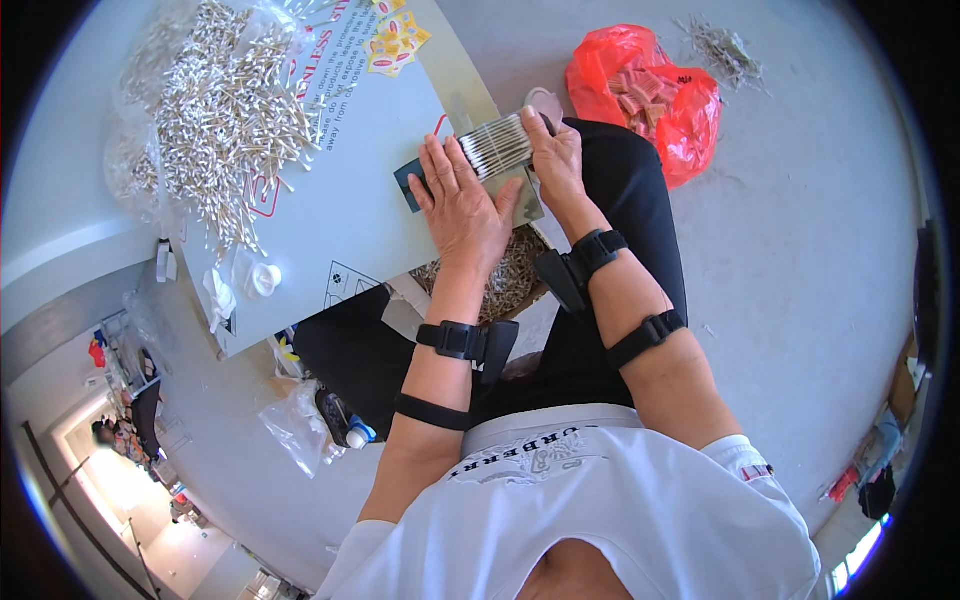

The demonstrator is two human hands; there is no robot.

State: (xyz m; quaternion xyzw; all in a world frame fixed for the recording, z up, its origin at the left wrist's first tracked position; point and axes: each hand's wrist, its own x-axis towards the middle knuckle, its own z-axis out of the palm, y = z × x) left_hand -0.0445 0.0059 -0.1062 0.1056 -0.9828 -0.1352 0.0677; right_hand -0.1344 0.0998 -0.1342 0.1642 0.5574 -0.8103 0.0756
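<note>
A flat row of cotton swabs [496, 148] lies side by side near the right edge of a pale sheet-covered table [370, 190]. My right hand [558, 160] grips the row at its right end, thumb on top. My left hand [462, 212] lies flat with fingers stretched, its fingertips beside the row's left end and over a dark teal flat piece [408, 186]. What is under the left palm is hidden. Below the hands, a box of loose swabs [510, 275] shows partly between my legs.
A big heap of loose cotton swabs [225, 110] spills from clear plastic on the table's left. Small yellow packets [395, 42] lie at the far edge. On the floor stands a red plastic bag [650, 100] with pinkish packs, beside a scattered pile of thin sticks [727, 52].
</note>
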